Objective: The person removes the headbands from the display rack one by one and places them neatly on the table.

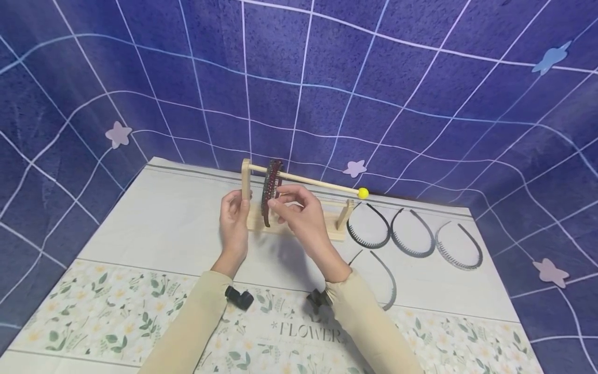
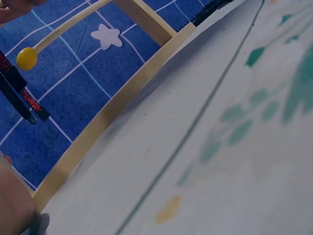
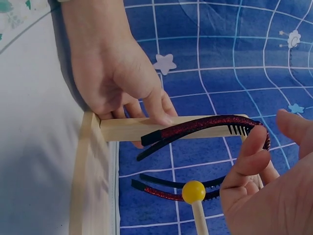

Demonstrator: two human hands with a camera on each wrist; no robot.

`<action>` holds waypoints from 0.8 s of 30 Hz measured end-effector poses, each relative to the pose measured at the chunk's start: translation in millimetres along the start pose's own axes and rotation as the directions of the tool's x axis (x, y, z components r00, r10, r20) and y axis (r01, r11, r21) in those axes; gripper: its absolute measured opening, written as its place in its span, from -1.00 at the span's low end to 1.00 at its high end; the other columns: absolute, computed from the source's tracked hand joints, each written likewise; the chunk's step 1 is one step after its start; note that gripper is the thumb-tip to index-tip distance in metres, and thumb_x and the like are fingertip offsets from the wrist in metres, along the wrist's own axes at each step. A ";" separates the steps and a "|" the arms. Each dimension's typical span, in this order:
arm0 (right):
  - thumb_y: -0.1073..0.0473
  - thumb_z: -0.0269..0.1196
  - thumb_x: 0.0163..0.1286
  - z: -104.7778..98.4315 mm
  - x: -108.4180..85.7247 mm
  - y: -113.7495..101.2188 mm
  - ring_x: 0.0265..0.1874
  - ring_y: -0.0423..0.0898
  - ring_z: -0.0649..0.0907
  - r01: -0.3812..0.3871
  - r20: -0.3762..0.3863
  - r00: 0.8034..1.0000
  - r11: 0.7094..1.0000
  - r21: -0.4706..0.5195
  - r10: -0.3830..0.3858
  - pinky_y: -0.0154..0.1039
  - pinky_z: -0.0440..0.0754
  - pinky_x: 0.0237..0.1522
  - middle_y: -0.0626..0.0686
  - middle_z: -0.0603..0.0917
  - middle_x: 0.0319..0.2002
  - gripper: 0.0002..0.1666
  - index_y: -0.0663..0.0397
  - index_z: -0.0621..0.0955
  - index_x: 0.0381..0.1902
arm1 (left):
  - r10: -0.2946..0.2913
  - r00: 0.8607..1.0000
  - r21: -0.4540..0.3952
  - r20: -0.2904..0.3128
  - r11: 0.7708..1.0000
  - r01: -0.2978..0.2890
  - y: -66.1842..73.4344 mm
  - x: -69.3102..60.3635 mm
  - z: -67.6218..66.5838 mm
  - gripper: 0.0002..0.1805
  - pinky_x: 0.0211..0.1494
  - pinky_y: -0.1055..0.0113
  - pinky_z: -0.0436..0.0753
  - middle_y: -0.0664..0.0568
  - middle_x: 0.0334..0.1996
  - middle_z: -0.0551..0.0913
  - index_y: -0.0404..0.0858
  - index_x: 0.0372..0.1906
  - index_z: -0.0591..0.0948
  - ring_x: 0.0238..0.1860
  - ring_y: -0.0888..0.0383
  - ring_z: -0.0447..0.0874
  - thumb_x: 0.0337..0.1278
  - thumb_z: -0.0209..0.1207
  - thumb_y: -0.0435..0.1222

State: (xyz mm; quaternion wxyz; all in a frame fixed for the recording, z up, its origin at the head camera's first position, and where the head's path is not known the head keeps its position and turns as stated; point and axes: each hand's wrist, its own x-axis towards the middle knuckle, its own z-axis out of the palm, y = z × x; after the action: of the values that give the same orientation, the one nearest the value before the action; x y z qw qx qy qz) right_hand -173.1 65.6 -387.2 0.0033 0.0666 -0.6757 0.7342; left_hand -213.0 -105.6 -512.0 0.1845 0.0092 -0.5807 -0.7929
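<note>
My left hand (image 1: 233, 226) grips the left upright of a wooden rack (image 1: 246, 179), its fingers and thumb round the post. Dark red glittery headbands (image 1: 270, 189) with black comb teeth hang from the rack's upper rod near that post. In the right wrist view, two headbands (image 3: 195, 125) show with their ends apart. My right hand (image 1: 303, 215) is at the headbands, thumb and index finger spread, one fingertip touching a band by its teeth. The right wrist view also has the left hand (image 3: 115, 73) on the post and the right hand (image 3: 274, 181) beside the bands.
The upper rod ends in a yellow ball (image 1: 363, 193) on the right. A shorter right upright (image 1: 344, 215) stands below it. Several dark headbands lie on the table to the right, one (image 1: 369, 244) beside the rack and another (image 1: 391, 280) nearer my right sleeve.
</note>
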 end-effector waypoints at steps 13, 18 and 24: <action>0.32 0.56 0.34 5.3 10.6 1.5 -0.46 -0.18 0.66 -0.016 -0.022 1.000 1.000 0.007 0.016 -0.38 0.75 -0.35 -0.03 0.74 -0.23 -0.62 0.23 0.71 0.07 | -0.018 1.000 0.018 0.017 1.000 0.018 0.7 -0.2 -0.5 -0.69 0.72 0.24 0.40 -0.21 0.50 0.60 -0.07 0.39 0.47 0.57 0.02 0.52 0.75 0.11 -0.27; 0.31 0.57 0.32 7.0 13.2 2.4 -0.44 -0.21 0.68 -0.012 -0.032 0.999 1.000 -0.005 0.012 -0.40 0.75 -0.34 -0.05 0.74 -0.22 -0.66 0.21 0.72 0.00 | -0.013 1.000 0.014 0.026 1.000 0.012 0.3 0.7 -1.0 -0.68 0.72 0.25 0.39 -0.18 0.52 0.59 -0.07 0.41 0.46 0.58 0.02 0.50 0.75 0.10 -0.25; 0.35 0.54 0.35 6.1 12.6 3.1 -0.44 -0.16 0.70 -0.010 -0.034 0.999 0.999 -0.031 0.009 -0.36 0.78 -0.32 -0.06 0.75 -0.25 -0.73 0.21 0.72 -0.04 | -0.025 0.999 0.020 0.020 0.999 0.025 1.8 0.5 -1.0 -0.69 0.73 0.24 0.38 -0.18 0.50 0.60 -0.06 0.39 0.47 0.58 0.03 0.50 0.74 0.11 -0.25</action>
State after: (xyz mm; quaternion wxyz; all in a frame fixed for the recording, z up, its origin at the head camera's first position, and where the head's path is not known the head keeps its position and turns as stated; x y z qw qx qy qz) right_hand -185.4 58.2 -388.5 0.0124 0.0507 -0.6873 0.7245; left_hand -212.7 -107.2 -510.6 0.1685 0.0100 -0.5903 -0.7893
